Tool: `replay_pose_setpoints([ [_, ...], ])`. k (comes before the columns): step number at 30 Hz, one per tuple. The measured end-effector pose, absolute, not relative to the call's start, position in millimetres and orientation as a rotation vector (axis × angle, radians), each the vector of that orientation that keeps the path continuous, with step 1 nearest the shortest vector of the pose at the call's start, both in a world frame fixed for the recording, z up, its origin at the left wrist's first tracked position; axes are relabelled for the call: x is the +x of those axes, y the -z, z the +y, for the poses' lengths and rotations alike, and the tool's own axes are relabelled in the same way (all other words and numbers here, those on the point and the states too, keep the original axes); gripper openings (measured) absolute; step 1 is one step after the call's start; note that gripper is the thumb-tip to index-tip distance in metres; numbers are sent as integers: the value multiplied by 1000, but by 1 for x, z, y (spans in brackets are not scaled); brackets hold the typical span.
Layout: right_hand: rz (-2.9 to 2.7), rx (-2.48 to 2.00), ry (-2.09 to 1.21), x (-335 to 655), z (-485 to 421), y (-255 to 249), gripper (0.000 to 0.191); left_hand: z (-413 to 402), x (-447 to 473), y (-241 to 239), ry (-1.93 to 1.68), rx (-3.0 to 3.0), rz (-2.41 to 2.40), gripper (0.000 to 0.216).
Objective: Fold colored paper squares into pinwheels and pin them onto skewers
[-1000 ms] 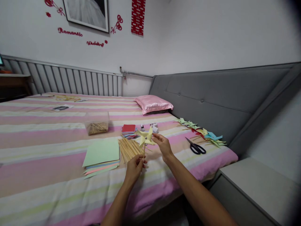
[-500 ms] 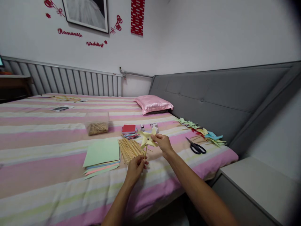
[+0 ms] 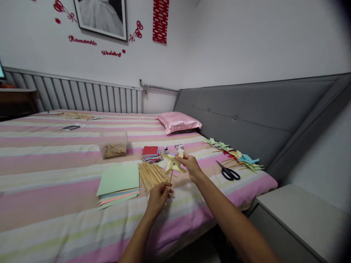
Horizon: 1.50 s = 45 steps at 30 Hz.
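A pale yellow paper pinwheel (image 3: 173, 164) on a thin wooden stick is held up over the near side of the bed. My left hand (image 3: 159, 193) is closed around the lower part of the stick. The fingers of my right hand (image 3: 189, 163) are at the pinwheel's upper right blade, thumb and forefinger together at its edge. Just behind my left hand lies a spread bundle of wooden sticks (image 3: 151, 176). A stack of coloured paper sheets (image 3: 119, 179), light green on top, rests to the left.
Black-handled scissors (image 3: 230, 174) lie to the right. Several finished pinwheels (image 3: 241, 157) line the headboard side. Farther back are a clear box of short sticks (image 3: 113, 146), small squares with red on top (image 3: 150, 151) and a pink pillow (image 3: 179, 122). A bedside cabinet (image 3: 304, 204) stands at lower right.
The pinwheel's blades have turned slightly on the stick, beside my right fingers. Both hands keep nearly the same place, and the whole view has shifted down a little.
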State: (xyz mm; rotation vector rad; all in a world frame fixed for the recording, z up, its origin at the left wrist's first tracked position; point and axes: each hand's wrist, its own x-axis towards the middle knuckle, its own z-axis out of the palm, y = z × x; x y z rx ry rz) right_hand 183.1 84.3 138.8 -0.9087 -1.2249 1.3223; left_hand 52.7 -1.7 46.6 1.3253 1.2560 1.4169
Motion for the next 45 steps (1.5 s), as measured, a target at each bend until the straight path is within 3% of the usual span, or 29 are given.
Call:
replay_pose_setpoints([
  [22,-1293,-969,-1224,187,82,-135,35,-1,50,-50,-1486,1254,1290,33],
  [35,-1451,-977,-783,186,72,-132,22,-1,49,-52,-1534,1198,1355,28],
  [45,-1540,-929,-704,180,68,-141,29,-1,49,-52,-1524,1236,1384,22],
])
